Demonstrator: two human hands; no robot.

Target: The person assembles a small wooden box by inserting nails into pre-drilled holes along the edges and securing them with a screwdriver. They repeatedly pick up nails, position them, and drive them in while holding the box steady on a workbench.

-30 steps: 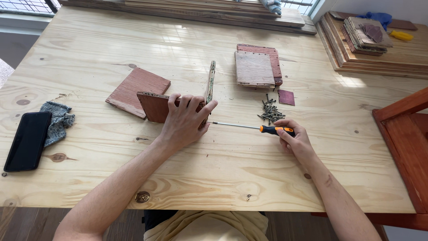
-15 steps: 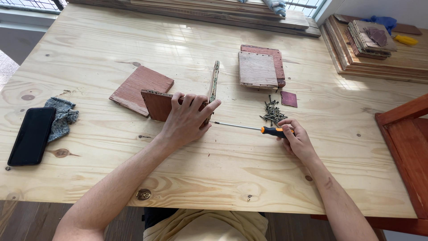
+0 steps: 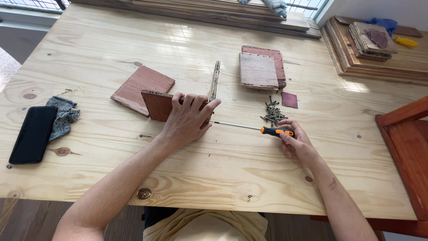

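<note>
A big pale wooden tabletop (image 3: 133,44) fills most of the view. A red wooden chair (image 3: 408,147) stands at its right side, and a stack of boards (image 3: 379,62) sits far off at the back right. Near the middle, two flat boards (image 3: 261,69) lie one on top of the other. A reddish board (image 3: 138,87) lies flat to the left. Just in front of it, a brown board (image 3: 156,105) stands on its edge and meets a thin upright board (image 3: 215,82) at a corner. The left hand (image 3: 187,120) presses on this corner, with its fingers (image 3: 196,102) curled over the top of the brown board. The right hand (image 3: 298,143) is wrapped tight around the orange and black handle of a screwdriver (image 3: 254,128). The screwdriver lies low and flat, and its metal tip touches the corner by the left hand. A black phone (image 3: 33,134) lies at the far left, touching a grey rag (image 3: 64,114). A little pile of dark screws (image 3: 273,111) sits just behind the screwdriver.
</note>
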